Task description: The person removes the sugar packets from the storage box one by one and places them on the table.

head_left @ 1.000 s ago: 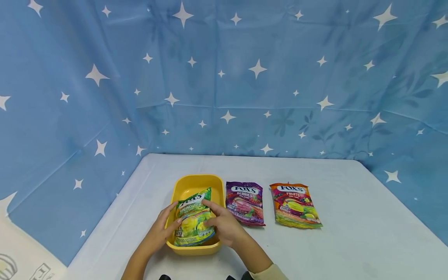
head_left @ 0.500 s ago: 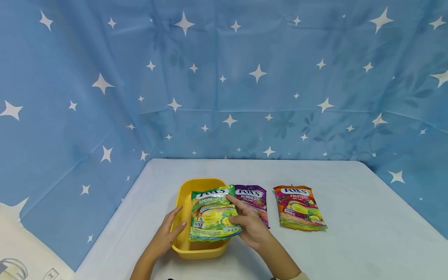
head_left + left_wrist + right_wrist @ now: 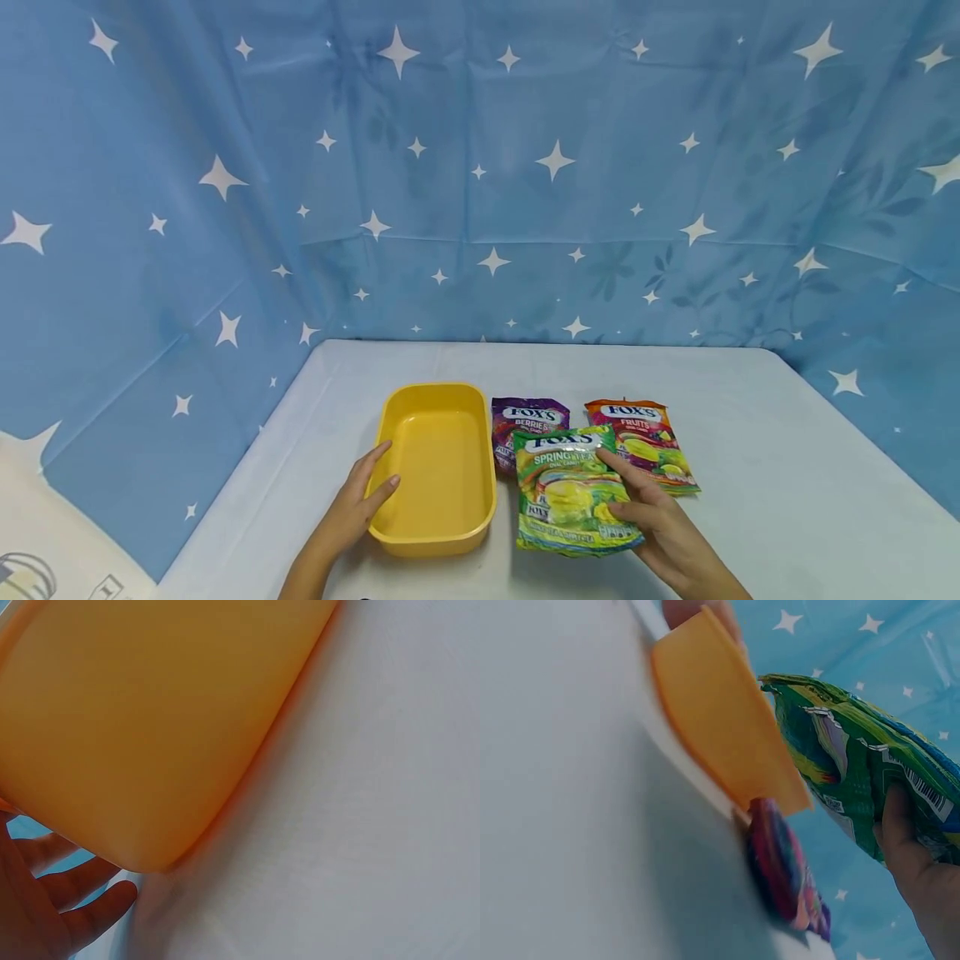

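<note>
My right hand (image 3: 660, 533) grips a green candy bag (image 3: 573, 500), labelled Fox's Spring Tea, by its right side. The thumb and a finger lie on its front, and in the right wrist view other fingers (image 3: 904, 836) press its back. This bag hangs above the table and overlaps a purple Fox's Berries bag (image 3: 517, 417) in the head view. To the left, my left hand (image 3: 348, 508) rests at the rim of a yellow plastic tub (image 3: 435, 546), with relaxed, spread fingers. Nothing lies inside the tub.
An orange-red Fox's Fruits candy bag (image 3: 645, 442) lies flat right of the purple one. All stands on a white-covered table (image 3: 787, 467), before a blue curtain (image 3: 480, 183) with white stars.
My right hand has lifted the green bag out of the tub and carried it right, past the tub's rim. The left hand has let go of the bag and stayed by the tub.
</note>
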